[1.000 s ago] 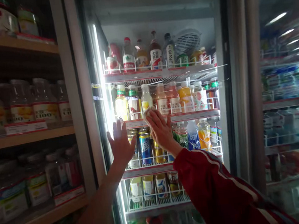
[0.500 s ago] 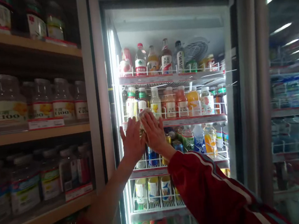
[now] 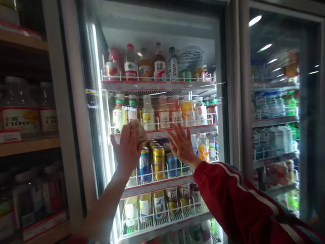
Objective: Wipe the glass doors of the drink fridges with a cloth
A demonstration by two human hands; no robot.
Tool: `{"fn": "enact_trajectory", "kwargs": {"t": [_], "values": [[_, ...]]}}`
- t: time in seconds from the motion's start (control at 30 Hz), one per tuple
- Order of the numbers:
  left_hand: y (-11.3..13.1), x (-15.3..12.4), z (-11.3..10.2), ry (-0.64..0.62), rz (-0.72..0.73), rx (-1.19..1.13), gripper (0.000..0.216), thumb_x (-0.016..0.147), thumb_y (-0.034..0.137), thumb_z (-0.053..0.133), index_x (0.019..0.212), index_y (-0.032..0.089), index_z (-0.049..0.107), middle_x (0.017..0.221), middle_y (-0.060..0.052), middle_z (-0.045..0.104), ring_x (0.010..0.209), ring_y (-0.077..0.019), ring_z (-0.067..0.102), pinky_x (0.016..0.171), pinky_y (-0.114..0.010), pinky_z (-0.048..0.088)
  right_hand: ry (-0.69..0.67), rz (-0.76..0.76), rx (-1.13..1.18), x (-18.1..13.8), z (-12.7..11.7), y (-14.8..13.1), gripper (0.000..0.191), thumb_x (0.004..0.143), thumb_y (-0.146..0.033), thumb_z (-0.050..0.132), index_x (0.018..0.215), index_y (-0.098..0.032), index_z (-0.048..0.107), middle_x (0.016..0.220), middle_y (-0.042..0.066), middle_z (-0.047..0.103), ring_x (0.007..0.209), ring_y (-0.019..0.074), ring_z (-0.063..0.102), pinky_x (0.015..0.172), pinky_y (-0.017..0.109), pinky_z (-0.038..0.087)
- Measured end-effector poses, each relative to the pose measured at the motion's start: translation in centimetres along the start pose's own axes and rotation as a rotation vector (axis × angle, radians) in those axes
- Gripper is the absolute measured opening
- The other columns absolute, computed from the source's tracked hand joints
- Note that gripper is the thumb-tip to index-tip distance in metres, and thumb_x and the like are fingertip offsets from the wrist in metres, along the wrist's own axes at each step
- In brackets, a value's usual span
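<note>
A crumpled pale cloth (image 3: 141, 132) is pressed under the fingers of my left hand (image 3: 127, 148), against the glass door (image 3: 156, 19) of a lit drinks fridge. Right of it, my right hand (image 3: 181, 143) is raised with its fingers spread and nothing in them. Whether its fingertips touch the glass I cannot tell. Behind the door, juice bottles (image 3: 163, 112) line the shelf level with my fingertips. Gold cans (image 3: 158, 159) and a blue can (image 3: 144, 165) show between my hands, one shelf lower.
Wooden shelves (image 3: 38, 145) with large juice jars (image 3: 19, 105) stand to the left. A metal door frame (image 3: 79, 108) separates them from the fridge. Another glass-doored fridge (image 3: 271, 47) with bottles is on the right.
The cloth has passed from under my right hand to my left. My hands have moved apart, the right one to the right. The view has shifted right.
</note>
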State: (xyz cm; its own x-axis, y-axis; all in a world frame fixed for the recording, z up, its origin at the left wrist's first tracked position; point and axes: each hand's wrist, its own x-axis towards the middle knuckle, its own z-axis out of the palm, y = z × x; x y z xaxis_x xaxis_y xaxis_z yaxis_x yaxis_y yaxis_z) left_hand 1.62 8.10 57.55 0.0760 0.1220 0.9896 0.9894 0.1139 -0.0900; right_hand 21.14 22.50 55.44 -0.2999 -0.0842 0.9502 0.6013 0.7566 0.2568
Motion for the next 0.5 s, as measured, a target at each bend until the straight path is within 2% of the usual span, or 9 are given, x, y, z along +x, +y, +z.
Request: {"fn": "enact_trajectory", "kwargs": {"t": [0.13, 0.23, 0.37, 0.43, 0.5], "values": [[-1.2, -0.3, -1.0, 0.120, -0.151, 0.119, 0.058, 0.089, 0.042, 0.045, 0.138, 0.012, 0.038, 0.145, -0.018, 0.038, 0.135, -0.0323, 0.035, 0.113, -0.059, 0.006, -0.053, -0.035, 0.037, -0.5, -0.1, 0.1, 0.049, 0.088, -0.024, 0.045, 0.137, -0.023, 0.041, 0.152, 0.009, 0.030, 0.144, 0.0250, 0.013, 0.114, 0.054, 0.010], [1.0, -0.4, 0.3, 0.130, -0.151, 0.132, 0.058, 0.090, 0.041, 0.043, 0.138, 0.009, 0.037, 0.145, -0.021, 0.037, 0.136, -0.0333, 0.032, 0.111, -0.060, 0.009, -0.081, -0.065, 0.083, -0.6, -0.3, -0.1, 0.051, 0.088, -0.027, 0.046, 0.138, -0.021, 0.040, 0.153, 0.010, 0.027, 0.145, 0.0270, 0.012, 0.114, 0.056, 0.007], [5.5, -0.9, 3.0, -0.029, 0.011, 0.071, 0.045, 0.091, 0.037, 0.040, 0.132, 0.019, 0.048, 0.147, -0.014, 0.036, 0.138, -0.0289, 0.031, 0.113, -0.054, 0.008, -0.127, -0.080, 0.134, -0.3, -0.8, 0.1, 0.052, 0.089, -0.029, 0.045, 0.140, -0.019, 0.037, 0.155, 0.011, 0.021, 0.145, 0.0285, 0.010, 0.113, 0.058, 0.007], [6.3, -1.1, 3.3, -0.047, 0.001, 0.068, 0.040, 0.092, 0.037, 0.040, 0.130, 0.025, 0.049, 0.151, -0.008, 0.031, 0.138, -0.0277, 0.030, 0.113, -0.055, 0.006, -0.173, -0.112, 0.151, -0.1, -1.2, 0.8, 0.052, 0.090, -0.030, 0.044, 0.141, -0.019, 0.035, 0.156, 0.010, 0.020, 0.145, 0.0270, 0.009, 0.114, 0.057, 0.008], [6.0, -1.0, 2.6, -0.049, -0.031, 0.060, 0.040, 0.093, 0.040, 0.040, 0.133, 0.034, 0.042, 0.154, 0.002, 0.024, 0.138, -0.0266, 0.030, 0.112, -0.058, 0.003, -0.215, -0.157, 0.151, -0.1, -1.7, 1.8, 0.051, 0.092, -0.029, 0.040, 0.142, -0.020, 0.034, 0.156, 0.007, 0.020, 0.145, 0.0248, 0.009, 0.115, 0.056, 0.009]]}}
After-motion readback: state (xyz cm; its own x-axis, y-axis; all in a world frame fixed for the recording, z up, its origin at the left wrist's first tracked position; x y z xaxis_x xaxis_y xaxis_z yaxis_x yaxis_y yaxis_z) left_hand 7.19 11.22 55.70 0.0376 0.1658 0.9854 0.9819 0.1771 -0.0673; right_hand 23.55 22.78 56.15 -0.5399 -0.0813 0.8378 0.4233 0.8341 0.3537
